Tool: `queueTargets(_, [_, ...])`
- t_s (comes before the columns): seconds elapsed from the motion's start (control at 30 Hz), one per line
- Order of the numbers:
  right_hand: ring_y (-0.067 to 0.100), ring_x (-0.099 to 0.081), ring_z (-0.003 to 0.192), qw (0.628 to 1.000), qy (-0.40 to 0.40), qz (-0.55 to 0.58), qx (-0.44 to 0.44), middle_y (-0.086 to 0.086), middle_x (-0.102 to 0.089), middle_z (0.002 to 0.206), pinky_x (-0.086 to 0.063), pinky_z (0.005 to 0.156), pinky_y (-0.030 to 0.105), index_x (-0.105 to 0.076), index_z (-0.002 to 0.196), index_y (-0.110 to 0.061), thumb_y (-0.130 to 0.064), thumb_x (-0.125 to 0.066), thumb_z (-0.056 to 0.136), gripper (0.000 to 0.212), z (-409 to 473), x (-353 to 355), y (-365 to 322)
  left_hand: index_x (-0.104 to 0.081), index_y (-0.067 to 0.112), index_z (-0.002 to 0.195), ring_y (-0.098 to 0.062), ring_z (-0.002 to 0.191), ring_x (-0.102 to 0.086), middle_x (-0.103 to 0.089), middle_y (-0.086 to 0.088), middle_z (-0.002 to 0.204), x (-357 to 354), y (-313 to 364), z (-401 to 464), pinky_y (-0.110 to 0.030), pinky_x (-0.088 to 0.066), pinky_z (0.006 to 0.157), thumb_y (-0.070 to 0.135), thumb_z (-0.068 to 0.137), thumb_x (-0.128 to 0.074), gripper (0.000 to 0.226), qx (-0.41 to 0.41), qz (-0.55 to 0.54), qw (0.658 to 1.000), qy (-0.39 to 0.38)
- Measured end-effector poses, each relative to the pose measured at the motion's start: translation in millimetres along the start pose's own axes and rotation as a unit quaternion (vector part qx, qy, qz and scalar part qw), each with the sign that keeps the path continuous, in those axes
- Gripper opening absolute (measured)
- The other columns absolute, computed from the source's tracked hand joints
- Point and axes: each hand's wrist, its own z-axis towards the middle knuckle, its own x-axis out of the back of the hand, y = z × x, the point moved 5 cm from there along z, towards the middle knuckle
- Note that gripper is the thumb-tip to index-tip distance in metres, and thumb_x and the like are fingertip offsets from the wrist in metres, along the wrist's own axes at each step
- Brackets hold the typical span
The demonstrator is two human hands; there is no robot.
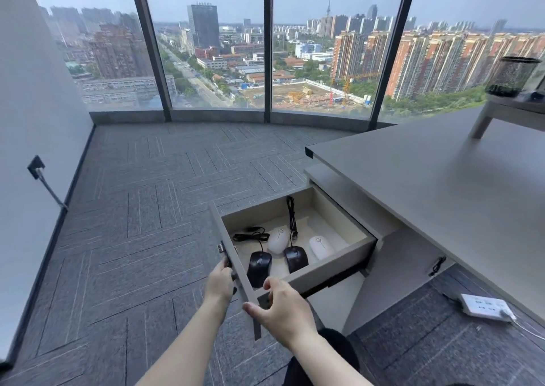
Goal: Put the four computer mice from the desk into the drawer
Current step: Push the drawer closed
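The drawer [339,267] under the grey desk [427,185] stands pulled out. Inside it lie two black wired mice [259,267] [296,258] with their cables, and two white mice [278,240] [321,247]. My left hand [219,282] grips the drawer's front panel [233,256] from outside, near the lock. My right hand [280,309] holds the panel's near lower corner, thumb on the outside and fingers over the edge.
A white power strip [485,307] lies on the carpet under the desk at the right. On the desk a small riser [507,110] carries a black mesh cup [511,76]. Tall windows stand ahead, a wall with a socket [36,167] at the left.
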Motion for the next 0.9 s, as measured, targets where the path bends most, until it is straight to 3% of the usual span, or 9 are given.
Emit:
queueTargets(0.13, [0.016,-0.059,0.087,0.999,0.030,-0.008,0.013,-0.005,-0.062,0.098,-0.050,0.073,0.032,-0.051,0.106,-0.024,-0.055,-0.055,0.080,0.040,1.2,10.0,1.1,-0.053,0.032,0.115,-0.014,0.088,-0.060,-0.065,0.004,0.097,-15.5,3.4,1.0,-0.034,-0.052,0.077,0.006,0.094,-0.027,0.042,0.007,-0.042,0.999,-0.028])
queueTargets(0.23, [0.018,-0.057,0.079,0.998,0.063,-0.020,0.014,-0.004,-0.059,0.088,-0.047,0.066,0.033,-0.047,0.094,-0.022,-0.042,-0.052,0.082,0.023,7.2,20.1,10.4,-0.056,0.033,0.100,-0.015,0.084,-0.060,-0.065,0.003,0.090,-40.1,7.1,6.1,-0.043,-0.051,0.089,0.006,0.094,-0.026,0.042,0.012,-0.045,0.997,-0.061])
queueTargets(0.37, [0.018,-0.054,0.073,0.994,0.103,-0.030,-0.027,-0.005,-0.056,0.085,-0.044,0.061,0.032,-0.041,0.087,-0.023,-0.034,-0.050,0.082,0.015,15.7,36.4,37.5,-0.060,0.035,0.096,-0.025,0.101,-0.060,-0.066,-0.006,0.104,-79.8,15.2,13.4,-0.044,-0.049,0.094,0.007,0.090,-0.028,0.042,0.015,-0.033,0.994,-0.103])
queueTargets(0.53, [0.015,-0.054,0.071,0.984,0.146,-0.016,-0.096,-0.006,-0.059,0.087,-0.036,0.049,0.021,-0.043,0.091,-0.025,-0.045,-0.054,0.084,0.024,22.7,65.5,82.7,-0.047,0.033,0.129,-0.020,0.115,-0.055,-0.061,0.003,0.115,-128.8,24.7,24.7,-0.043,-0.045,0.099,0.009,0.090,-0.027,0.050,0.015,-0.024,0.989,-0.145])
queueTargets(0.67, [0.016,-0.055,0.080,0.966,0.197,0.040,-0.160,-0.004,-0.055,0.095,-0.044,0.057,0.028,-0.045,0.094,-0.022,-0.046,-0.063,0.081,0.033,26.9,85.3,117.2,-0.043,0.031,0.139,-0.020,0.116,-0.055,-0.059,0.004,0.119,-167.2,29.2,36.6,-0.042,-0.046,0.098,0.011,0.092,-0.025,0.053,0.023,-0.020,0.986,-0.163])
queueTargets(0.8, [0.021,-0.056,0.088,0.940,0.244,0.074,-0.229,0.001,-0.050,0.111,-0.043,0.057,0.029,-0.040,0.121,-0.021,-0.055,-0.065,0.078,0.061,28.2,99.5,149.9,-0.035,0.024,0.146,-0.023,0.123,-0.053,-0.054,0.000,0.126,-202.8,35.5,44.8,-0.043,-0.044,0.104,0.011,0.096,-0.025,0.052,0.037,-0.039,0.981,-0.184])
queueTargets(0.9, [0.028,-0.059,0.106,0.927,0.264,0.094,-0.250,0.009,-0.048,0.132,-0.051,0.068,0.033,-0.031,0.140,-0.017,-0.058,-0.066,0.077,0.083,33.6,108.7,170.9,-0.029,0.022,0.149,-0.024,0.126,-0.050,-0.050,0.000,0.134,-227.1,39.0,50.1,-0.042,-0.043,0.105,0.013,0.098,-0.026,0.053,0.048,-0.059,0.978,-0.196])
